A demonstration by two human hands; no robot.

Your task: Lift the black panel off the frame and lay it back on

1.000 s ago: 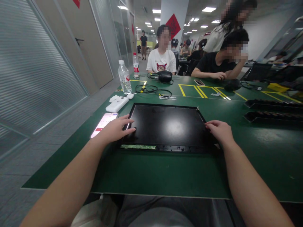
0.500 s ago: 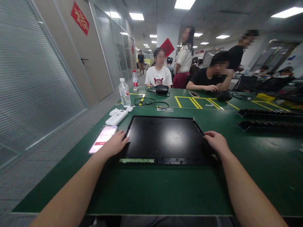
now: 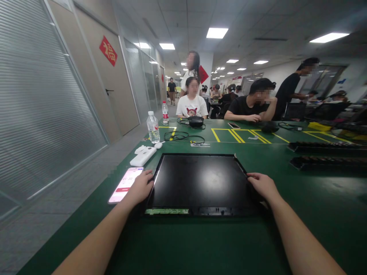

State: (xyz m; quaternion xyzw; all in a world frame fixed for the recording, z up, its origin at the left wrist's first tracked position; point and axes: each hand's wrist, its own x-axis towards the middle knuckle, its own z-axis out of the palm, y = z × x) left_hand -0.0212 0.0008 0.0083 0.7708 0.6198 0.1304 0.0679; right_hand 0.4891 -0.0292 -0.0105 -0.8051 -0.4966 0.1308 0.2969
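Black flat panel [image 3: 200,183] lies face-up flat on the green counter [image 3: 315,198], centred in front of the person, with its near edge parallel to the counter's near edge and a strip of bare counter between the two. Left hand [image 3: 139,188] grips the panel's left edge near the front corner, fingers curled over the rim. Right hand [image 3: 262,185] grips the right edge opposite, fingers wrapped on the rim the same way. Both hands hold the panel; it sits on the counter, not lifted.

Left side is tight: a lit phone [image 3: 125,185] lies just beside the left hand, close to the counter's left edge. A white device [image 3: 142,156] and a water bottle [image 3: 153,128] stand further back left. Coiled black cable [image 3: 183,136] lies beyond the panel's far edge. Right side is roomier: bare counter, then two long black trays [image 3: 327,154] well apart from the right hand. Other people sit at the far end.
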